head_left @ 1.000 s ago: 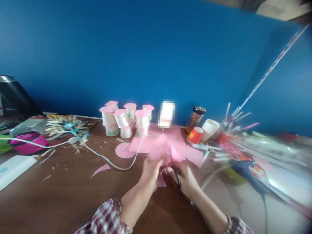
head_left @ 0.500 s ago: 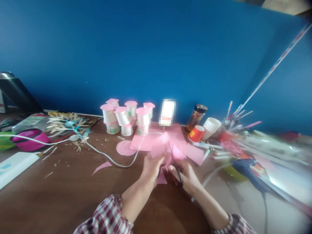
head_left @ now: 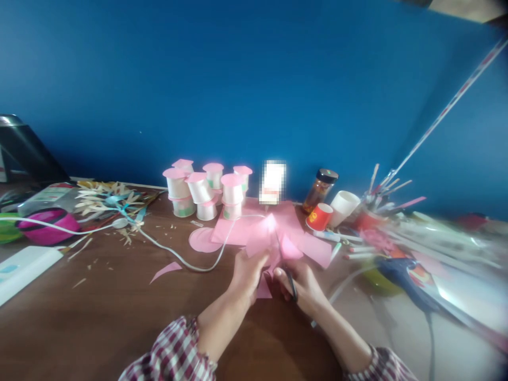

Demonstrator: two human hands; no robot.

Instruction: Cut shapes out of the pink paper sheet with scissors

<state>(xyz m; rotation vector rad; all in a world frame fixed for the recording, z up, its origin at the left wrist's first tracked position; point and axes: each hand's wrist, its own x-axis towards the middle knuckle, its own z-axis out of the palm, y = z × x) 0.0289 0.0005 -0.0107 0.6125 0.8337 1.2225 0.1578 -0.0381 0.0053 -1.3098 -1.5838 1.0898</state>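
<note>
My left hand [head_left: 249, 272] pinches a piece of pink paper [head_left: 257, 244] in front of me. Scissors [head_left: 292, 286] with dark handles sit in my right hand [head_left: 304, 283], their blades against the paper. A curl of it, partly cut, stands up right of the blades. Beneath lies a larger pink sheet [head_left: 230, 233], partly hidden by the held piece. Round pink cutouts [head_left: 202, 241] rest to the left, and a curved pink scrap [head_left: 166, 270] lies nearer to me. Blur hides exactly where the blades meet the paper.
Several white paper cups [head_left: 180, 188] with pink tops stand stacked at the back left. A white cable [head_left: 174, 256] loops across the table. On the right are a lidded jar [head_left: 317, 193], a red cup [head_left: 318, 216], a white cup [head_left: 344, 206] and a blue glue gun [head_left: 408, 280].
The view has shifted slightly. Both hands keep nearly the same place and grip on the paper and scissors, and the paper's tip looks brighter now.
</note>
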